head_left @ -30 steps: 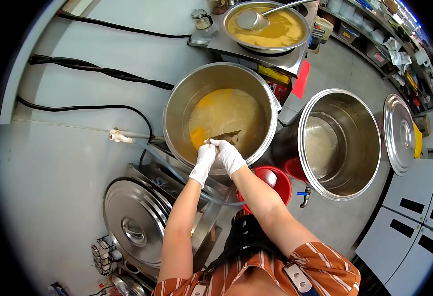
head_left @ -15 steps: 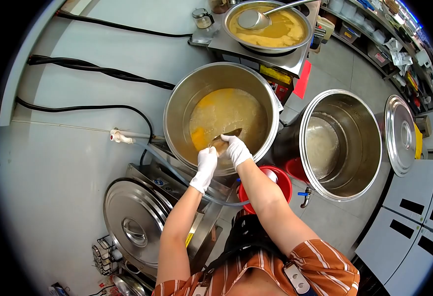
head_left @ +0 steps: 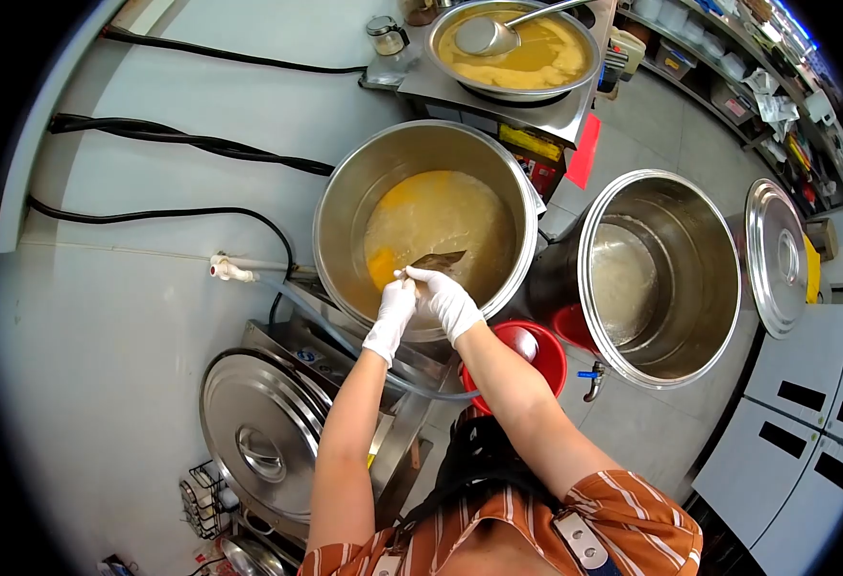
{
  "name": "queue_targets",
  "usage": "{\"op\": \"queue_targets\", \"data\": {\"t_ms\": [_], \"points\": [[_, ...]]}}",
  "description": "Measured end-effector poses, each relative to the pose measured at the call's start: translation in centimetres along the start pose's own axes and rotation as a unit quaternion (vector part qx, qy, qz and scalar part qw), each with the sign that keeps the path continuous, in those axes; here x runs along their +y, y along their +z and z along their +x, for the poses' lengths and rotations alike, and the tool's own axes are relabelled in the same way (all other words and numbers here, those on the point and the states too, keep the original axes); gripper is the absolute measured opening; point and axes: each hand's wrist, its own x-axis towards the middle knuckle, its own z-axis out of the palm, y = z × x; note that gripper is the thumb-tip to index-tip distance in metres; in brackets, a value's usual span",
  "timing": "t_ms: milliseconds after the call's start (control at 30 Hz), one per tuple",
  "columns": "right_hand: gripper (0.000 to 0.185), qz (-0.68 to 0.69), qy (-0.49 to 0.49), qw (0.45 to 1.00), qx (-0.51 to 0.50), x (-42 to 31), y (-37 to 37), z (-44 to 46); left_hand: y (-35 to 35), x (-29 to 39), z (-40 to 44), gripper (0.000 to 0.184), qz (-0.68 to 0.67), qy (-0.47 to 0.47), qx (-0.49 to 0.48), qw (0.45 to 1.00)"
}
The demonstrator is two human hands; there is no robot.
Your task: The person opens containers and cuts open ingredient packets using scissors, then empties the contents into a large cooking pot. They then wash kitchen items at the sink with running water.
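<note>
Brown piece: dark, narrow, free end right of fingers; those of left hand and right hand pinch it over cloudy yellowish liquid. Left: pale wall, tap. Beneath: pot. Right: red bucket, tall pot, grey floor.

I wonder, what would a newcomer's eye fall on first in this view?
Probably the white-gloved hands, holding a dark piece over the large steel pot in the middle, with cloudy yellowish liquid inside. Next might come the broad pan of yellow liquid at the top, a ladle in it, and the open pot on the right.
</note>
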Motion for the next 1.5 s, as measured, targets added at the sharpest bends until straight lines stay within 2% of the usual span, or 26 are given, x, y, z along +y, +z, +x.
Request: {"op": "queue_targets", "data": {"t_ms": [33, 67, 133, 167, 267, 300, 433, 567, 667, 733, 800, 933, 1033, 1100, 1167, 1333, 1400, 1433, 1500], "points": [[0.014, 0.020, -0.025, 0.999, 0.042, 0.5, 0.0, 0.5, -0.2, 0.6, -0.2, 0.029, 0.015, -0.041, -0.021, 0.999], [0.014, 0.020, -0.025, 0.999, 0.042, 0.5, -0.6, 1.1, -0.1, -0.2, 0.2, 0.029, 0.015, -0.041, -0.020, 0.999], [0.008, 0.020, -0.028, 0.997, 0.066, 0.5, -2.2, 2.9, 0.1, -2.6, 1.4, 0.028, 0.029, 0.067, -0.037, 0.997], [0.005, -0.004, -0.060, 0.995, 0.078, 0.3, -1.6, 2.0, 0.2, -2.0, 0.8, 0.028, 0.007, 0.059, -0.037, 0.998], [0.006, 0.018, -0.083, 0.990, 0.116, 0.3, -0.4, 0.8, 0.7, -1.5, -0.1, 0.033, 0.017, 0.054, 0.014, 0.998], [0.007, 0.029, -0.076, 0.987, 0.138, 0.0, -0.1, 0.5, 0.6, -1.1, -0.7, 0.032, 0.048, 0.044, 0.004, 0.998], [0.013, 0.092, -0.049, 0.990, 0.095, -0.9, -0.5, -0.2, 1.0, -0.3, -2.7, 0.032, 0.039, 0.076, 0.030, 0.996], [0.017, 0.065, -0.045, 0.991, 0.105, -1.7, -0.6, -0.1, 1.0, -0.7, -3.3, 0.033, 0.041, 0.099, 0.037, 0.994], [0.020, 0.033, -0.074, 0.985, 0.156, -2.0, -0.3, -0.5, 0.8, -0.7, -3.9, 0.033, 0.048, 0.122, 0.044, 0.990], [0.019, 0.073, -0.072, 0.983, 0.154, -2.3, -0.5, -0.6, 0.2, -1.1, -3.7, 0.035, -0.010, 0.084, -0.012, 0.996], [0.019, 0.044, -0.073, 0.984, 0.156, -2.6, -0.8, -0.5, -1.3, 2.1, -4.8, 0.035, -0.059, -0.044, -0.086, 0.994], [0.018, 0.036, -0.093, 0.977, 0.186, -3.0, -1.2, -0.6, -3.4, 4.3, -3.7, 0.043, 0.036, -0.055, -0.052, 0.996], [0.018, 0.051, -0.106, 0.976, 0.184, -2.9, -1.2, -0.3, -3.9, 4.0, -2.7, 0.038, 0.076, -0.050, -0.100, 0.991], [0.018, 0.032, -0.119, 0.982, 0.143, -2.7, -1.4, -0.1, -3.8, 2.6, -1.8, 0.036, 0.081, -0.040, -0.124, 0.988], [0.018, 0.035, -0.115, 0.983, 0.141, -2.8, -0.9, -0.4, -3.6, 1.8, -1.3, 0.029, 0.011, -0.021, -0.137, 0.990], [0.018, 0.064, -0.056, 0.985, 0.148, -1.9, 1.2, -2.5, -3.0, 1.8, -1.7, 0.024, 0.012, 0.010, -0.105, 0.994], [0.018, -0.021, -0.034, 0.999, 0.029, -1.1, -0.2, -1.3, -2.8, 2.1, -1.7, 0.023, 0.024, 0.028, -0.080, 0.996], [0.015, -0.103, 0.002, 0.994, 0.041, -0.9, -0.8, -1.3, -2.7, 2.2, -1.6, 0.023, 0.021, 0.031, -0.069, 0.997], [0.013, -0.151, 0.015, 0.988, 0.008, 0.0, -1.3, -1.4, -2.6, 2.7, -1.6, 0.023, 0.017, 0.033, -0.058, 0.998]]}}
